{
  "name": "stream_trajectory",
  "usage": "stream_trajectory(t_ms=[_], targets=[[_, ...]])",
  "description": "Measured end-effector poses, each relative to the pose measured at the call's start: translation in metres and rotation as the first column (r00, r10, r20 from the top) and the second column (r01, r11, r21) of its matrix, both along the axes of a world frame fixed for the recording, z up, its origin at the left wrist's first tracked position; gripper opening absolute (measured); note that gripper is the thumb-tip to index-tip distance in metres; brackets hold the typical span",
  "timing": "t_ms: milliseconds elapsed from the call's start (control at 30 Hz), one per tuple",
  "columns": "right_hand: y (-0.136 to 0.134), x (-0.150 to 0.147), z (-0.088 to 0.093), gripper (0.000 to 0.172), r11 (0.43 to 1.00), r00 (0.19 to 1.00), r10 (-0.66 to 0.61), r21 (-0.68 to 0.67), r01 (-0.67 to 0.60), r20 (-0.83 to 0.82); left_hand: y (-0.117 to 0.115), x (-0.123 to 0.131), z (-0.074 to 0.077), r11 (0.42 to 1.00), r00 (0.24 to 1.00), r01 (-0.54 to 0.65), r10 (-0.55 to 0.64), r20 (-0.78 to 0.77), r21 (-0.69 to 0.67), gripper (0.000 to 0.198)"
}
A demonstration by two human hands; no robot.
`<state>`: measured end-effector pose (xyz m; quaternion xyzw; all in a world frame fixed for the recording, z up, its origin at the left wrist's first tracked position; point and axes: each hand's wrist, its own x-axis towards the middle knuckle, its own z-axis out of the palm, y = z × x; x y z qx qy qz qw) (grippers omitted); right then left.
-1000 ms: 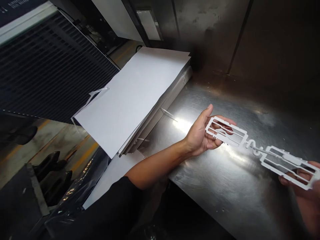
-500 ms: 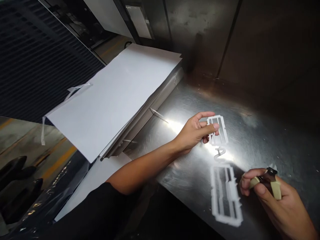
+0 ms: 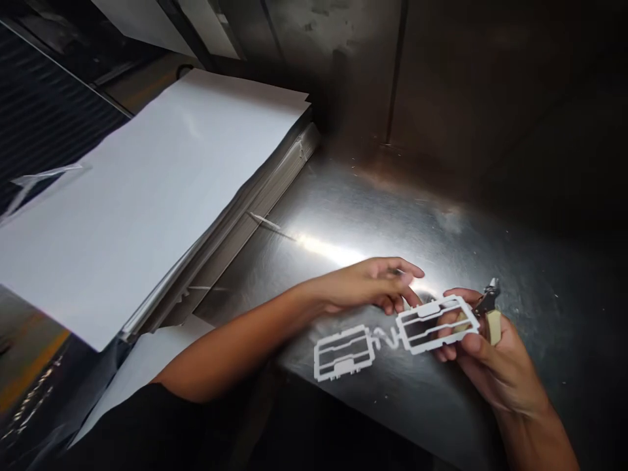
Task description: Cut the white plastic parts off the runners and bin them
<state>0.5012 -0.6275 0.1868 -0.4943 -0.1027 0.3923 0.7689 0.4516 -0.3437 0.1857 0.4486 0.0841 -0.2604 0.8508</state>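
Note:
A white plastic part made of two slotted rectangular frames [image 3: 344, 366], joined by a zigzag strip [image 3: 387, 338], hangs over the metal table. My right hand [image 3: 513, 373] grips its right-hand frame between thumb and fingers. The same hand also keeps a pair of nippers with cream handles [image 3: 493, 327] in the palm, jaws pointing up and away. Just behind the part is my left hand [image 3: 366, 284], fingers loosely stretched and apart. One of its fingertips is close to the upper edge of the held frame; whether it touches, I cannot tell.
A tall stack of large white sheets [image 3: 161, 170] stands left of the hands, with strips of clear film sticking out. The brushed metal table [image 3: 343, 216] carries small white bits. A dark metal wall [image 3: 451, 85] rises behind it.
The white part has passed from my left hand to my right and swung from hanging lengthwise to lying crosswise. My left hand has let go; the view has shifted right.

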Motion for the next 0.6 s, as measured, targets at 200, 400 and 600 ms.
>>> stream_trajectory(t_ms=[200,400,600], targets=[[-0.005,0.014,0.013,0.048,0.930,0.929,-0.366,0.055,0.364,0.049,0.036,0.011,0.002,0.974,0.976,-0.218,0.217,0.019,0.058,0.088],[-0.009,0.014,0.012,0.045,0.909,0.908,-0.415,0.081,0.410,0.060,0.014,0.003,0.016,0.960,0.971,-0.240,0.235,0.052,0.142,0.087],[-0.011,0.012,0.009,0.049,0.910,0.906,-0.413,0.069,0.408,0.090,0.006,0.006,0.021,0.910,0.925,-0.373,0.381,-0.011,0.183,0.092]])
